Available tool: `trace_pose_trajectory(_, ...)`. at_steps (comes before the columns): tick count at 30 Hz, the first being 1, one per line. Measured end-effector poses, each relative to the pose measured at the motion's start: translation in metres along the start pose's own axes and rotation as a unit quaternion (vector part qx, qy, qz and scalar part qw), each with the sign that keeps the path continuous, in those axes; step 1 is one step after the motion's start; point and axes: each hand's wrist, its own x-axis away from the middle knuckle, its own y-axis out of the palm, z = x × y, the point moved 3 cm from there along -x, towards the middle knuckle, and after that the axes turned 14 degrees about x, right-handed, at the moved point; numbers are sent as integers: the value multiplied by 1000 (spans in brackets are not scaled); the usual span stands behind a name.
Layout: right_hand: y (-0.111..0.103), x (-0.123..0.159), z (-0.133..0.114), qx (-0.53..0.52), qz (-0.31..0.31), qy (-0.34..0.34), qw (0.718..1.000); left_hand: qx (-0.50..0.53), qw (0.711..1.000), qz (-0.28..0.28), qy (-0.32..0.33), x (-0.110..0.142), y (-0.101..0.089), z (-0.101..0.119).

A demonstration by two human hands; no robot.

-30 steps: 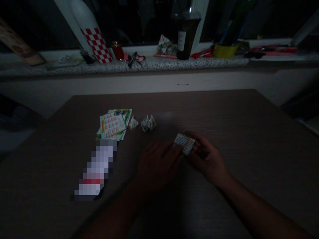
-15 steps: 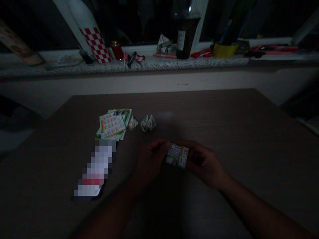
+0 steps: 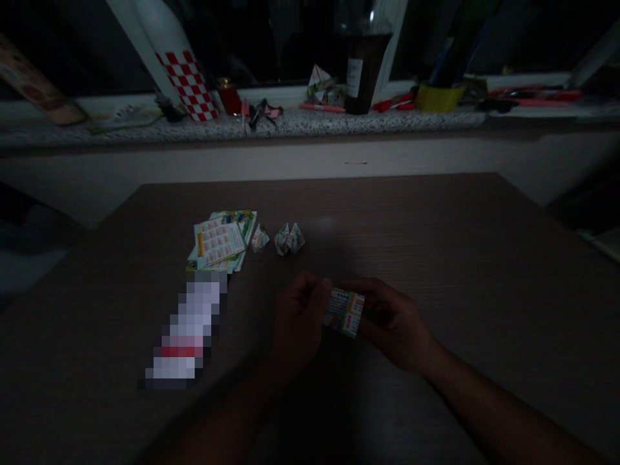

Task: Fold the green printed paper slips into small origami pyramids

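Note:
A small folded piece of printed paper (image 3: 346, 312) is held between my two hands above the table. My left hand (image 3: 301, 316) pinches its left edge, thumb on top. At the paper's right side, my right hand (image 3: 397, 323) grips the edge with curled fingers, some of them hidden behind the sheet. Beyond my left hand lie folded paper pieces (image 3: 289, 239) with pointed tips, and a single similar piece (image 3: 260, 238) beside them. A stack of printed paper sheets (image 3: 220, 242) rests to their left.
A phone with a blurred-out screen (image 3: 186, 329) lies on the brown table (image 3: 436, 226), left of my arms. Along the speckled windowsill (image 3: 290, 123) stand a red-and-white checkered bottle (image 3: 188, 84), a dark labelled container (image 3: 361, 77) and a yellow holder (image 3: 438, 97).
My left hand has shifted slightly right and covers more of the paper's left part. The paper has tilted and dropped a little. My right hand has barely moved.

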Motion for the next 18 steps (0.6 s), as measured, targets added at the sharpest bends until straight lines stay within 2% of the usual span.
trace_pose_trajectory(6,4,1,-1,7,-3,4,1000,-9,1000,28,5,5,3,0)
trace_pose_trajectory(18,9,1,-3,36,50,-10,998,32,998,40,20,7,6,-3)
